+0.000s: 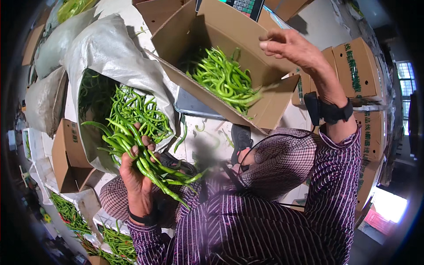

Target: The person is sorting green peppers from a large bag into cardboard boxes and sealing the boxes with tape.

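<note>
My left hand (137, 169) holds a bunch of long green chili peppers (150, 175) above my lap, beside the mouth of a white woven sack (109, 46). More green peppers (142, 112) lie inside that sack. My right hand (281, 46), fingers slightly curled and apart with nothing between them, is raised over the right wall of a cardboard box (228, 26). A heap of green peppers (225, 79) fills part of the box's bottom. The box rests on a scale platform (198, 106).
A scale keypad (245, 6) stands behind the box. Closed cartons (357, 69) are stacked at the right. Filled sacks (46, 99) and an open carton (71, 155) are at the left. Containers of peppers (68, 212) sit lower left. Loose peppers (181, 138) lie on the floor.
</note>
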Motion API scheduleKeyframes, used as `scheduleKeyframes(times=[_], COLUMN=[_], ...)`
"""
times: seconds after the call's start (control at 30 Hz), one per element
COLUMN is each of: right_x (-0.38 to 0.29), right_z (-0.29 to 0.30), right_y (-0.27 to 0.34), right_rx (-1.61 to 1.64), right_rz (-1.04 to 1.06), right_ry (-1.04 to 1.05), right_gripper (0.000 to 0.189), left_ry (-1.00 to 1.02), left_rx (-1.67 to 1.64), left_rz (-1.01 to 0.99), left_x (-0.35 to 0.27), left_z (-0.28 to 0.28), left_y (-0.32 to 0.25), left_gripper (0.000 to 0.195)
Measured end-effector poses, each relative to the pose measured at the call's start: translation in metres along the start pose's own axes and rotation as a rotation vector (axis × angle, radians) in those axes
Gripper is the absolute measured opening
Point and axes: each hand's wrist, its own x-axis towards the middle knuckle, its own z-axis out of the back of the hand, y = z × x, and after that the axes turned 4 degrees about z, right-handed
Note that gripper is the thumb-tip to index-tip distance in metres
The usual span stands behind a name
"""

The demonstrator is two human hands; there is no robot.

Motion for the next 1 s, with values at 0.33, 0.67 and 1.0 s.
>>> scheduleKeyframes(times=[0.33, 0.67, 1.0], right_x=[-0.072, -0.059, -0.063], right_z=[-0.158, -0.252, -0.307], right_y=[0.1, 0.098, 0.1], right_rx=[0.521, 0.867, 0.987], right_rz=[0.132, 0.093, 0.186], right_ry=[0.228, 0.601, 0.342], right_gripper=[0.067, 0.076, 0.08], left_ry=[0.0, -0.055, -0.091], left_rx=[0.04, 0.043, 0.261], left_rz=[0.026, -0.043, -0.074], left_x=[0.005, -0.002, -0.012], left_z=[-0.011, 0.0, 0.007], left_y=[0.001, 0.004, 0.005], left_gripper=[0.063, 0.048, 0.053])
